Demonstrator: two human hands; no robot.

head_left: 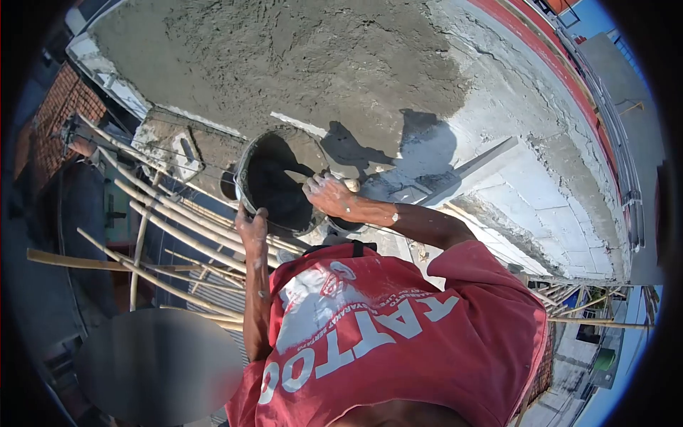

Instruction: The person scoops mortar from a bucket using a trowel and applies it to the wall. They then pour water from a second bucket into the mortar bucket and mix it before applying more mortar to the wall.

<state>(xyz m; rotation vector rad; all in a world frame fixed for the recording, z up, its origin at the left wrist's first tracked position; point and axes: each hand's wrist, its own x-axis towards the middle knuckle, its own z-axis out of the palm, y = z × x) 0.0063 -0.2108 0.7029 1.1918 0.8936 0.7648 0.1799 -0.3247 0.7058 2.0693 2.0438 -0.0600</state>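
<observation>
In the head view, the step in hand looks like scooping or stirring in the bucket (302, 151). The left hand (251, 229) has its grip clamped on the near left of the rim, and the right hand (329, 193) has its grip closed round the tool (352, 185), whose pale, rounded butt pokes out to the right. The tool's other end reaches left into the bucket; the inside is in deep shadow, so I cannot tell how full it is. As I judge it, the work calls for a steady rim and a firm wrist, since a wet mix would drag

The far side is a broad wall: grey-brown render (313, 60), rough, ridged and damp-looking, with pale, smoother blocks (548, 217) and straight joints to the right. A hard shadow (427, 139) falls across it. Just right of the right hand is a long, straight, flat grey float (478, 169) with a handle. A second bucket (346, 225) shows partly under the right hand. To the left, a pale slotted block (186, 156) lies on a gritty ledge (220, 148), and round, slightly bowed bamboo poles (178, 213) run below. Nearest is the person's red shirt (398, 324), splashed with something pale
</observation>
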